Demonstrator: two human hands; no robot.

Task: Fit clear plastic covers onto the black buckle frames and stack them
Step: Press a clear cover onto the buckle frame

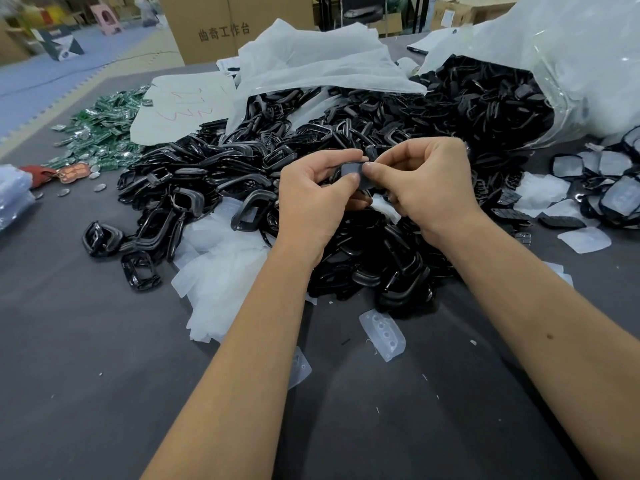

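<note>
head view. both hands meet above a large heap of black buckle frames (311,161) on a dark grey table (86,358). the left hand (318,195) and the right hand (422,181) together pinch one black buckle frame with a clear cover (358,173) between them; the thumbs press on its upper face, one at each side, while the curled fingers close around its edges from below. whether the cover is fully seated in the frame cannot be told. loose clear plastic covers (221,278) lie in a pale pile at the near left edge of the heap, and a single cover (382,336) lies apart on the table between the forearms. at the far right, a group of frames already fitted with covers (620,199) rests on the table, overlapping one another. a torn white plastic bag (571,64) spills more frames at the upper right. green circuit boards (100,129) are scattered at the far left, and a cardboard box (221,26) stands behind the table.
</note>
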